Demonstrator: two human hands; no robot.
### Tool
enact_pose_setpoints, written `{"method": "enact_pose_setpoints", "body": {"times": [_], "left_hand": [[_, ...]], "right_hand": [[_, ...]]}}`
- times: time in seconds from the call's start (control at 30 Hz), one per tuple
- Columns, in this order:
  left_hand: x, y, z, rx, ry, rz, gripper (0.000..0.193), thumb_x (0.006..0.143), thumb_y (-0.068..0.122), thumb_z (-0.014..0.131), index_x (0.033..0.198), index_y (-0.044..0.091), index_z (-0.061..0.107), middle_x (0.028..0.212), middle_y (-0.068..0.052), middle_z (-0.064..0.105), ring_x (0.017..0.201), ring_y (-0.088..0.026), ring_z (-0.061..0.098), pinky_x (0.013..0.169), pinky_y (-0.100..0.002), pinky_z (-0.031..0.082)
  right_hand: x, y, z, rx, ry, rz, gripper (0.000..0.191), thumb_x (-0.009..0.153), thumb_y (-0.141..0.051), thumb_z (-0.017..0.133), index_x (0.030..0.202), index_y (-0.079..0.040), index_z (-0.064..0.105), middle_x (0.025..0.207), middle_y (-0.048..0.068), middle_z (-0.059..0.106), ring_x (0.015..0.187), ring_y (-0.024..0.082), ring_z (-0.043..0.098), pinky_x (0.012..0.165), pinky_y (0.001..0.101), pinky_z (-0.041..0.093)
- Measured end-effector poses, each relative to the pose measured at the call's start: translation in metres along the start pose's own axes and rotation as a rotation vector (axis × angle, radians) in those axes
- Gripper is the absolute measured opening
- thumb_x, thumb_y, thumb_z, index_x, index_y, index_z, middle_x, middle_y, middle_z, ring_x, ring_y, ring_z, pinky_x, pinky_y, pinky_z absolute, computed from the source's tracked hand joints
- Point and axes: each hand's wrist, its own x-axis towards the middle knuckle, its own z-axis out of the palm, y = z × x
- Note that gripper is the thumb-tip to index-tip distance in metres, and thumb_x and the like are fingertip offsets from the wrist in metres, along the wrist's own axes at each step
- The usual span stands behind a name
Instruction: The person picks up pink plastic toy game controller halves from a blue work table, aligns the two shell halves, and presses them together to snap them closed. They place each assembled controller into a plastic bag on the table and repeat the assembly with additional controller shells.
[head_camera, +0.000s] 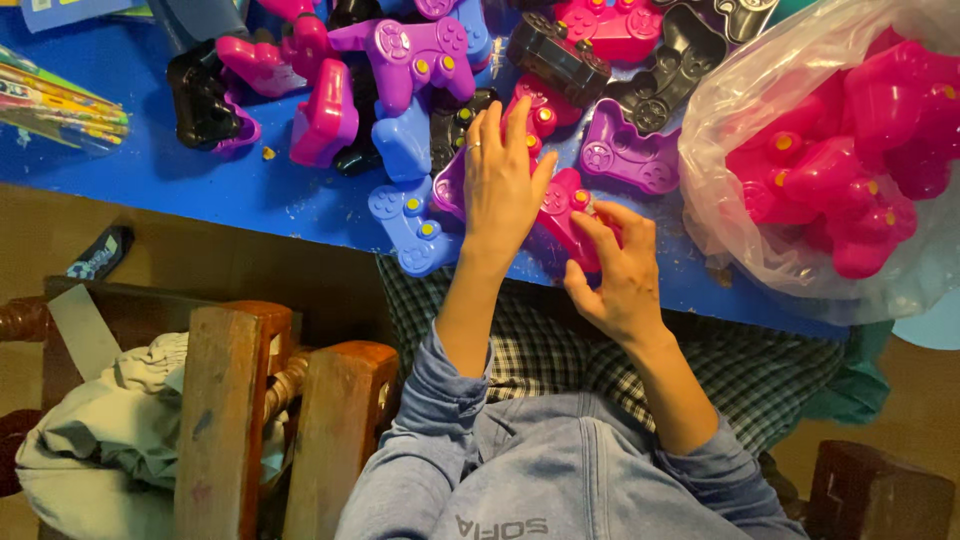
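Observation:
Plastic toy game controllers in pink, purple, blue and black lie piled on a blue table. My left hand lies flat on the pile with its fingers spread, over a purple controller and beside a blue controller. Its thumb touches a pink controller at the table's near edge. My right hand pinches the right side of that pink controller with its fingertips. Part of the pink controller is hidden under both hands.
A clear plastic bag full of pink controllers sits at the right on the table. A pack of coloured sticks lies far left. A wooden chair with a pale cloth stands at lower left.

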Motion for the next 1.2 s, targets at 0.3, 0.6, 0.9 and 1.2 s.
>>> {"method": "enact_pose_setpoints", "body": {"times": [0.3,0.6,0.9,1.2], "left_hand": [[0.014,-0.004,0.020,0.082,-0.126,-0.090,0.073,0.083,0.024,0.083,0.147,0.013,0.049,0.141,-0.016,0.051,0.132,-0.037,0.051,0.106,-0.049,0.045],[0.020,-0.003,0.011,-0.116,0.007,0.098,0.048,0.094,0.024,0.076,0.136,0.008,0.058,0.132,-0.018,0.060,0.125,-0.034,0.054,0.107,-0.047,0.047],[0.107,-0.028,-0.001,0.447,0.157,0.033,0.019,0.086,0.011,0.068,0.105,0.008,0.072,0.111,-0.015,0.067,0.121,-0.035,0.055,0.111,-0.058,0.031],[0.124,-0.027,-0.002,0.753,0.044,-0.087,0.026,0.086,0.020,0.064,0.110,0.011,0.067,0.108,-0.023,0.068,0.117,-0.041,0.054,0.112,-0.066,0.021]], "right_hand": [[0.001,0.003,0.002,-0.064,0.001,-0.011,0.056,0.083,-0.014,0.077,0.136,-0.008,0.060,0.141,0.017,0.052,0.126,0.037,0.050,0.111,0.0481,0.040],[-0.001,0.005,0.007,-0.071,0.028,0.036,0.055,0.084,-0.013,0.079,0.136,-0.009,0.060,0.141,0.016,0.052,0.123,0.036,0.052,0.109,0.0466,0.042],[-0.001,0.004,0.006,-0.056,0.034,0.039,0.054,0.086,-0.014,0.079,0.137,-0.010,0.060,0.141,0.016,0.052,0.124,0.035,0.053,0.108,0.0465,0.043],[0.003,0.002,0.007,-0.063,0.038,0.026,0.053,0.086,-0.013,0.077,0.136,-0.010,0.059,0.141,0.015,0.053,0.126,0.035,0.054,0.109,0.0469,0.041]]}}
